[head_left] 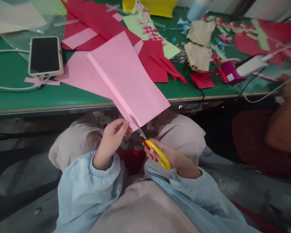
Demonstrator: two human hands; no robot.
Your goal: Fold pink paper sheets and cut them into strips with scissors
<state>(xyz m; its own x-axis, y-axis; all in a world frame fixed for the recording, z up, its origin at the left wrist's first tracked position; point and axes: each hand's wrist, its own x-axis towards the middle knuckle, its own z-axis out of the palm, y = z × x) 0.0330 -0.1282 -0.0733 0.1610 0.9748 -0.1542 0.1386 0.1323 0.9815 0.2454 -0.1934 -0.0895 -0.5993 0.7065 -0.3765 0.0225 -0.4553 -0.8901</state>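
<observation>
A sheet of pink paper (133,77) slants from the table's front edge down over my lap, with a folded strip along its left side. My left hand (116,134) pinches its lower left corner between thumb and fingers. In my right hand (160,150) is a pair of scissors (157,152) with yellow and red handles. Their blades lie at the sheet's bottom edge, near the fold and close to my left fingertips. Another pink sheet (80,74) lies underneath on the table.
A phone (45,56) with a white cable lies on the green table (21,97) at left. Red paper (155,64), green paper (169,48) and woven paper strips (147,29) are spread behind. A purple plug block (232,71) sits at right, near another person's arm (286,119).
</observation>
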